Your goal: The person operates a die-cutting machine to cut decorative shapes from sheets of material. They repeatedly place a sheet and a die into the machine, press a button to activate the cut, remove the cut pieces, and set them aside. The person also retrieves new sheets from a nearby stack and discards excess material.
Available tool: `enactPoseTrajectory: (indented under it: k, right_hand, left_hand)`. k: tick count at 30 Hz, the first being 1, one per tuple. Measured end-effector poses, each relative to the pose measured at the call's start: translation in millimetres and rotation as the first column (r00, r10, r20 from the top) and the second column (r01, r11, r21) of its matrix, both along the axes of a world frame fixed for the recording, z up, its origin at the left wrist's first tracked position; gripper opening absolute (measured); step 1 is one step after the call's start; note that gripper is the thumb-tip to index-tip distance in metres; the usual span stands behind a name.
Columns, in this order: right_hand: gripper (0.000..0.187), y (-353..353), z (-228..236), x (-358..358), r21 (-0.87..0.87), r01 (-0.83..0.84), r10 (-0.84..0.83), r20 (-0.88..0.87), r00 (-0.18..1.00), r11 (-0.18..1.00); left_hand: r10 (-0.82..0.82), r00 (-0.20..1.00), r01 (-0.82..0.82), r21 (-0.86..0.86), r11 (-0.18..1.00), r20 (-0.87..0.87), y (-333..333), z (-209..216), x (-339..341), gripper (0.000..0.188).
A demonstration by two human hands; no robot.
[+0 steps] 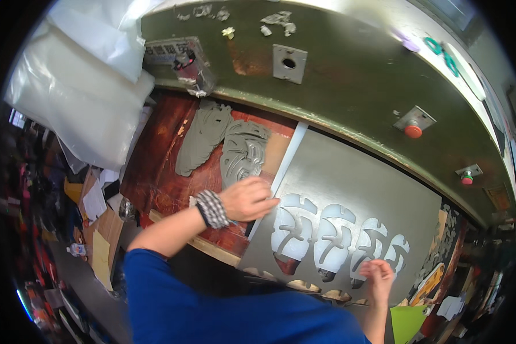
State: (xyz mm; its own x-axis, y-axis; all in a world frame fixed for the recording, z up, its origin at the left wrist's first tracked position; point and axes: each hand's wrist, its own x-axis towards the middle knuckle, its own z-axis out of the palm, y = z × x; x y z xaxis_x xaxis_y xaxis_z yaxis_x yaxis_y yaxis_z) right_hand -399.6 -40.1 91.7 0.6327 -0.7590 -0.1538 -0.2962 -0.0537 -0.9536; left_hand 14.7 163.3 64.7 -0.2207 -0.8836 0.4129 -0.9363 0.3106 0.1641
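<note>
Four shoe-upper-shaped cut-outs point(293, 245) in a row, lower part of grey sheet point(355, 166), pale blue showing thru; label plate point(172, 50) w/ printed chars on green machine beam point(350, 74); L hand point(249, 199) half-curled nr sheet's L edge; R hand point(377, 276), fingers loosely bent, by right-end cut-outs; can't tell if either holds anything.

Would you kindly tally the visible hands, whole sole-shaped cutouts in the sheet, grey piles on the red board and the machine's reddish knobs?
Left hand and right hand: 2
Whole sole-shaped cutouts: 4
Grey piles: 2
Reddish knobs: 2
Total: 10
</note>
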Motion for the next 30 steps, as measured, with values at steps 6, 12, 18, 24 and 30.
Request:
enactPoseTrajectory:
  k: [6, 12, 18, 24, 30]
  right_hand:
    - [0.030, -68, -32, -119, -0.630, 0.416, -0.660, -0.211, 0.721, 0.656]
    - [0.062, -94, -74, -254, -0.841, 0.153, -0.853, -0.503, 0.137, 0.520]
    - [0.081, -104, -91, -281, -0.795, 0.283, -0.816, -0.403, 0.415, 0.537]
    - [0.072, -104, -34, -263, -0.345, 0.752, -0.820, -0.115, 0.560, 0.562]
    - [0.076, -85, -26, -269, 0.795, 0.116, -0.795, 0.604, -0.064, 0.595]
  left_hand:
    - [0.441, 0.888, -0.437, 0.060, 0.898, -0.132, -97, -31, -43, 0.060]
    - [0.552, 0.834, -0.533, 0.294, 0.793, 0.023, -67, -36, -78, 0.061]
    - [0.648, 0.762, -0.604, 0.343, 0.719, -0.017, -18, -36, -129, 0.062]
    - [0.666, 0.745, -0.635, 0.269, 0.724, -0.032, -20, -31, -136, 0.059]
    - [0.681, 0.731, -0.646, 0.276, 0.711, -0.042, -20, -28, -137, 0.060]
